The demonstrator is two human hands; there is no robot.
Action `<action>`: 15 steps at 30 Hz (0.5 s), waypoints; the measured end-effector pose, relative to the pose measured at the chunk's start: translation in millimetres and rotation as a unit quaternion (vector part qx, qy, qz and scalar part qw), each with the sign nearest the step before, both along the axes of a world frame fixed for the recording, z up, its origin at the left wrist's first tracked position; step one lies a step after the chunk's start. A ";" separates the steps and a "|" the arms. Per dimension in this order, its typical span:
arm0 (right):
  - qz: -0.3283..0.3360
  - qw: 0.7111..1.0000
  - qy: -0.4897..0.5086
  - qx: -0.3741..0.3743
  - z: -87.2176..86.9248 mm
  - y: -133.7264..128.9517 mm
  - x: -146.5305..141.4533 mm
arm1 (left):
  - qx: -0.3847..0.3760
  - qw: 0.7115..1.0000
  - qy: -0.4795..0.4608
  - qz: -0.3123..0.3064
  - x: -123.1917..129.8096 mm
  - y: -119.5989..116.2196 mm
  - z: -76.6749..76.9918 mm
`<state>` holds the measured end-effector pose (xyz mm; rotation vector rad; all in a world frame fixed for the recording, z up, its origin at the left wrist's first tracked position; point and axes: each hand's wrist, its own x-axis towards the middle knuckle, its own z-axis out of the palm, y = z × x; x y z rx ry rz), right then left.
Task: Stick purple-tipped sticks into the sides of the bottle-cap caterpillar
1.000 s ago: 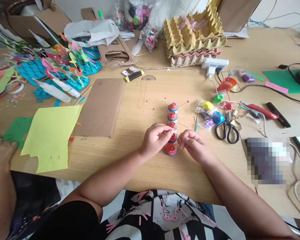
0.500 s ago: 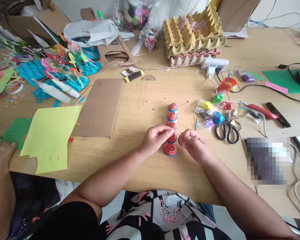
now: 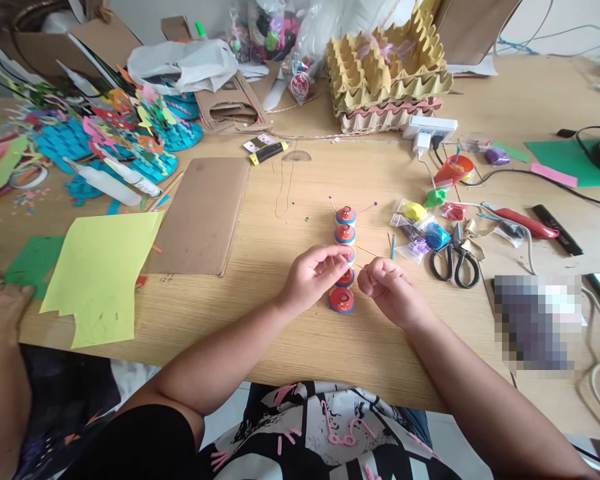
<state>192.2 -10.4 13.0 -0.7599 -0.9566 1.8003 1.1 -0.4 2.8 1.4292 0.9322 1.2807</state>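
Observation:
Over the table, my right hand is closed in a pinch on a thin stick, whose end points toward my left hand. My left hand has thumb and index finger apart around the stick's tip; anything tiny there is too small to make out. Below the hands runs a row of several red domed cups with blue rims and yellow smiling faces. The nearest cup is fully visible, while my left hand partly covers the middle ones. Two thin sticks with purple tips rise from the farthest cup.
Right of the cups lie scissors, bagged coloured clay and a blue strip. Cardboard and yellow paper lie left. Egg trays stand behind. Another person's arm rests at the left edge.
My left thumb and index finger have parted from their pinch at the stick's tip. My right hand keeps its grip, shifted very slightly right.

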 end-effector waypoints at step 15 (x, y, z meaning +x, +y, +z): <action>0.018 1.000 0.002 -0.026 -0.7 0.1 -0.2 | 0.008 0.998 0.063 0.004 -1.0 -1.4 3.4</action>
